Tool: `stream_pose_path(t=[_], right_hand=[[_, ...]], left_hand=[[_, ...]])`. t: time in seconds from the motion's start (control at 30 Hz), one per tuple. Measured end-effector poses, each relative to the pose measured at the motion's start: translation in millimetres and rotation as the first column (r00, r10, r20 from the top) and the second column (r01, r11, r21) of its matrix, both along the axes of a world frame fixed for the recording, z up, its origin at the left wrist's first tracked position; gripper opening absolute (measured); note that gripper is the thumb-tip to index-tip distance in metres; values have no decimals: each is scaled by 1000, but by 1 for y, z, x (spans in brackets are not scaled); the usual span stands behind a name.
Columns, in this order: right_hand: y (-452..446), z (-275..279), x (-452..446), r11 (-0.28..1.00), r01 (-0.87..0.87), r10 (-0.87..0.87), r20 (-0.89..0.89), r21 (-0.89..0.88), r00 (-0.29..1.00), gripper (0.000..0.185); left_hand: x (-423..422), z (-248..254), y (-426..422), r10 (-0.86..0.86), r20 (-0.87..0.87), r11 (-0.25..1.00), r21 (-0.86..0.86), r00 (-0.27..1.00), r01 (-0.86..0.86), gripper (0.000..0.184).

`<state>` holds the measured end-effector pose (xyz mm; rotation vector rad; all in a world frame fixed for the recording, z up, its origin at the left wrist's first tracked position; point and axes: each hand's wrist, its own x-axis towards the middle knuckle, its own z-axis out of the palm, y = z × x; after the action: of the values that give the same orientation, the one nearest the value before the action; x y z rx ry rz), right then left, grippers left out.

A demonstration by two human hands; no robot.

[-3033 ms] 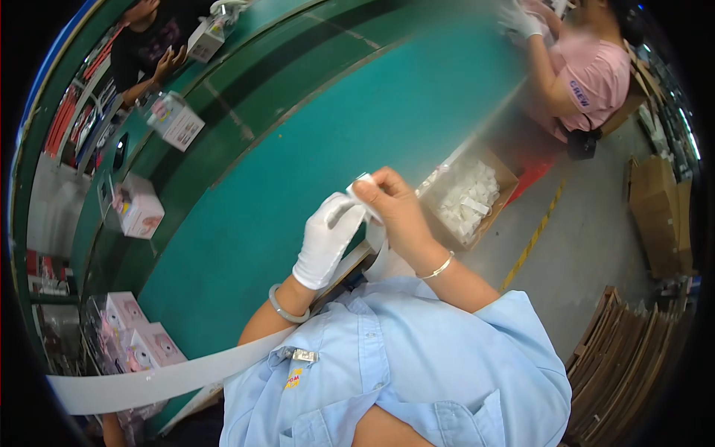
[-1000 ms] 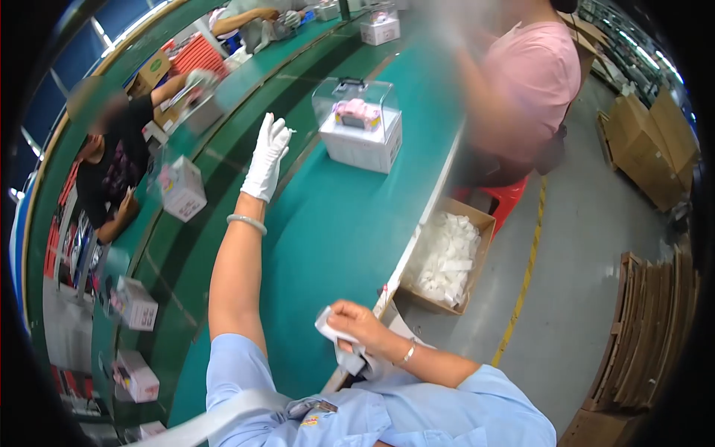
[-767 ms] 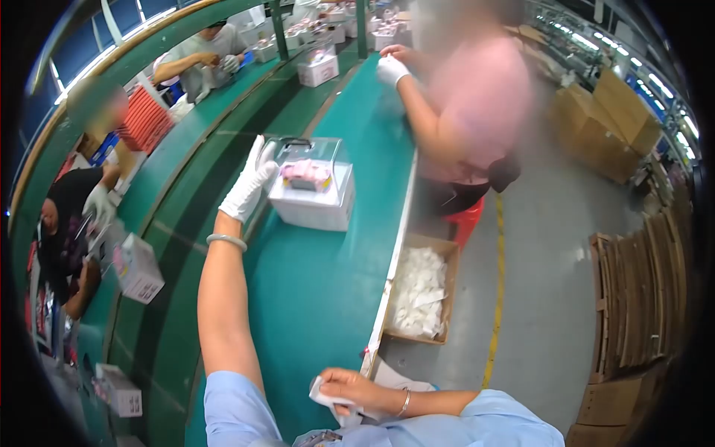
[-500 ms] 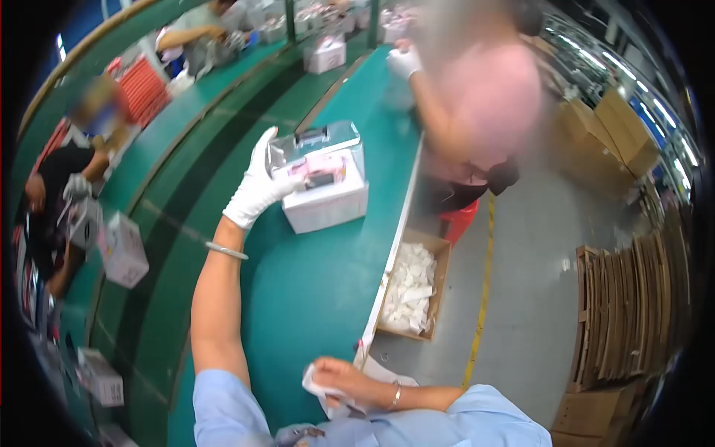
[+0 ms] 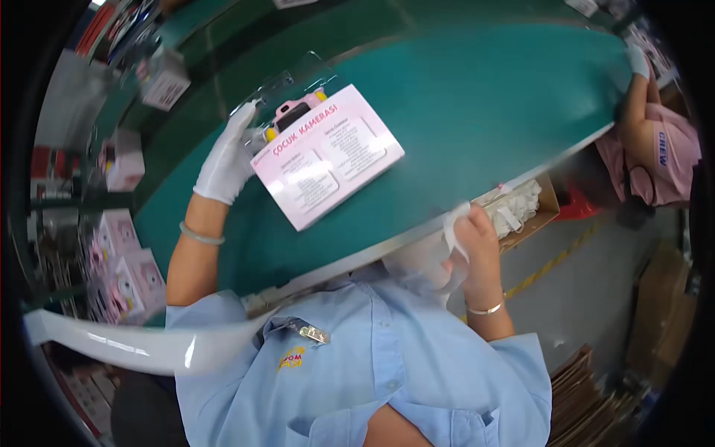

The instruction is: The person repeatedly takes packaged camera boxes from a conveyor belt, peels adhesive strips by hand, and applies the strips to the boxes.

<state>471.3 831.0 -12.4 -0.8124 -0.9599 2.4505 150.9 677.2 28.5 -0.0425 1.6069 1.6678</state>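
A pink and white camera box [image 5: 328, 160], printed ÇOCUK KAMERASI, rests tilted on the green work surface, a clear plastic cover [image 5: 287, 86] at its far side. Inside the cover shows a pink toy camera [image 5: 294, 110] with yellow parts. My left hand [image 5: 227, 156], in a white glove, grips the box's left end, thumb and fingers around the clear cover. Close to my chest, at the table's front edge, my bare right hand [image 5: 477, 242] is closed on a thin crumpled white cloth [image 5: 453, 232], partly blurred by motion.
A carton [image 5: 547, 201] of white pieces stands below the table edge on the right. Similar boxes [image 5: 138, 283] are at the left, and another box [image 5: 165, 80] is at the far left. A co-worker in a pink shirt [image 5: 663, 153] works at the right. A curved white bar [image 5: 141, 346] crosses the lower left.
My view has turned and tipped down toward my body. The box is nearer, its printed face toward me, with my left hand still on it. My right hand still holds the white cloth.
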Motion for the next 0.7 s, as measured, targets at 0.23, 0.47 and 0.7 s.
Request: stream_pose_path(t=[0.23, 0.47, 0.7], right_hand=[[-34, 30, -44, 965, -187, 172, 97, 186, 980, 19], [-41, 41, -59, 927, -281, 246, 164, 250, 955, 18], [-38, 38, -71, 904, -337, 294, 191, 261, 937, 19]], left_hand=[[55, 5, -56, -362, -930, 932, -361, -62, -28, 46], [106, 6, -38, -449, -820, 835, -527, -355, 162, 35], [106, 6, -37, -289, -902, 902, -369, -321, 223, 24]])
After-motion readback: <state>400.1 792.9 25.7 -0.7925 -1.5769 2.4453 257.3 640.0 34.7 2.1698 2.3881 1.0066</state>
